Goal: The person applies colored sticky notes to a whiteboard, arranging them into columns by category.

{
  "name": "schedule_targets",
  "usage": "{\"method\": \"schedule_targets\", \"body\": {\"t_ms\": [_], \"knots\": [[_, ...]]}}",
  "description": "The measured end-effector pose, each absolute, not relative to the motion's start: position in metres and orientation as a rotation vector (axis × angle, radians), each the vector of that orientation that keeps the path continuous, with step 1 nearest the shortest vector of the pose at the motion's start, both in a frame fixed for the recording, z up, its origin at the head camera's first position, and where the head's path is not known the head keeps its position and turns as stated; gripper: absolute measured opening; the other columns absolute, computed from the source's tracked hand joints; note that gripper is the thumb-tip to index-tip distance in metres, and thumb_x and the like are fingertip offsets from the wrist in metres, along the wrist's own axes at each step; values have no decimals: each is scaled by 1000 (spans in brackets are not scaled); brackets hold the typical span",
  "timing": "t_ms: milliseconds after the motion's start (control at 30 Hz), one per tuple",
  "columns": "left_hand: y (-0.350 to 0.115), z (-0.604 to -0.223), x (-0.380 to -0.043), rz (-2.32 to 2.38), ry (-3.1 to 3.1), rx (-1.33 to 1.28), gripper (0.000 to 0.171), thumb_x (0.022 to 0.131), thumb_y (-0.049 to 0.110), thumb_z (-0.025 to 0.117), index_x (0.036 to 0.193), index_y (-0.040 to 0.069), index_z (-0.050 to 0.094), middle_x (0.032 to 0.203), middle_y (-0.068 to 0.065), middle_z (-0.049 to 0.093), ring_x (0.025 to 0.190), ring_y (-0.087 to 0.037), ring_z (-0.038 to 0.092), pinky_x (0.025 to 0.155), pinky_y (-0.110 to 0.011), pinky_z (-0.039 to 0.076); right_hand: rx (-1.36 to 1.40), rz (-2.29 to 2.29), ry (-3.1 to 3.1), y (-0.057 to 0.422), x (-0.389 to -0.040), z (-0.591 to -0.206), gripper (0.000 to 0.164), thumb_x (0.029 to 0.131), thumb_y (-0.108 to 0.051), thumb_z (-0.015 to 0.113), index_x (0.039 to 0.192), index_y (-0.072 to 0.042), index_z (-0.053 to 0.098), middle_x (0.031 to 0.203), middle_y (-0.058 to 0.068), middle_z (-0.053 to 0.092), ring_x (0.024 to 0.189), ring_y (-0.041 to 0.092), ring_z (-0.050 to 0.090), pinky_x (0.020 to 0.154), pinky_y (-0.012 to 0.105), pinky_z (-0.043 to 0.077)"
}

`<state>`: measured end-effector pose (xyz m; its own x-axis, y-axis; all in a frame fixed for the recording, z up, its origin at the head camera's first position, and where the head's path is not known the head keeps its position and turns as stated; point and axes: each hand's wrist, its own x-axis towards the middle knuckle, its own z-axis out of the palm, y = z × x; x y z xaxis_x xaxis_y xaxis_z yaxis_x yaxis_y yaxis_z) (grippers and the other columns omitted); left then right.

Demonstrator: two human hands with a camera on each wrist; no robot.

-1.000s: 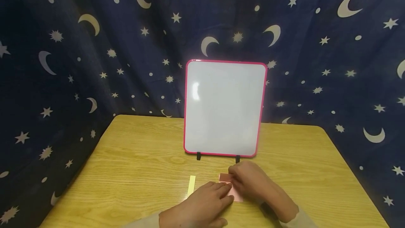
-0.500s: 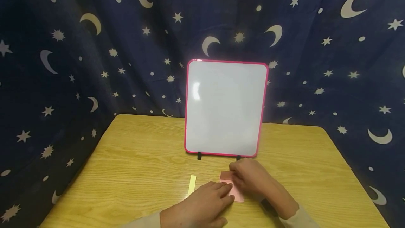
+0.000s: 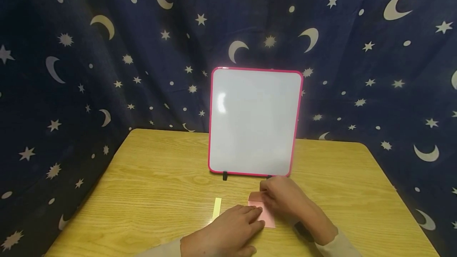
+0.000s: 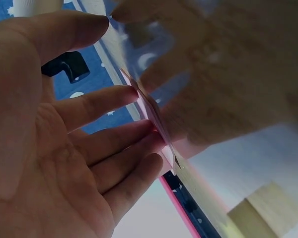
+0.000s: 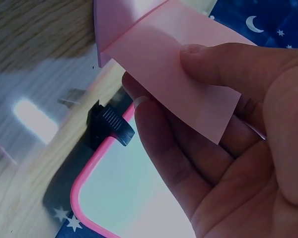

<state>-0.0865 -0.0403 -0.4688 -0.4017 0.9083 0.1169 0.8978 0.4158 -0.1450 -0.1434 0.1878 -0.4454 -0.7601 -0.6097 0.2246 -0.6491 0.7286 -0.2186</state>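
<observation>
A pink sticky note [image 3: 268, 220] lies on the table just in front of the whiteboard. My left hand [image 3: 232, 228] presses it down with outstretched fingertips, and in the left wrist view these fingers meet the pink paper [image 4: 145, 105] edge-on. At its far side, my right hand [image 3: 287, 197] pinches a raised pink flap [image 5: 154, 57] between thumb and fingers. That flap bends along a straight crease toward the part lying on the table. Whether it is a separate top sheet or one folded note, I cannot tell. A narrow yellow strip [image 3: 217, 207] lies beyond my left hand, partly covered by it.
A whiteboard [image 3: 255, 122] with a pink frame stands upright behind the hands on small black feet [image 3: 225, 175]. The wooden table [image 3: 160, 169] extends to both sides. A dark blue curtain [image 3: 160, 50] with moons and stars hangs behind and beside it.
My right hand has shifted slightly away from me, toward the whiteboard, drawing the pink flap with it, so more of the flap shows. My left hand has stayed nearly in place.
</observation>
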Motion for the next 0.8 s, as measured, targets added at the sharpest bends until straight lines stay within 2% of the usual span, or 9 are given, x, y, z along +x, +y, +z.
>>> {"method": "schedule_targets", "body": {"t_ms": [367, 800], "knots": [[-40, -467, -86, 102, -2534, -1608, 62, 92, 57, 72, 141, 21, 62, 151, -6, 58, 135, -18, 57, 109, -34, 49, 1012, 423, -2799, 188, -147, -440, 25, 82, -3, 77, 74, -22, 63, 66, -17, 52, 59, 3, 46, 58, 25, 45], [-40, -466, -86, 97, -2516, -1602, 62, 90, 57, 73, 139, 20, 62, 150, -6, 60, 137, -18, 57, 110, -34, 49, 1010, 411, -2763, 191, -151, -436, 25, 80, -1, 78, 74, -21, 65, 65, -16, 53, 59, 3, 45, 57, 24, 45]]}}
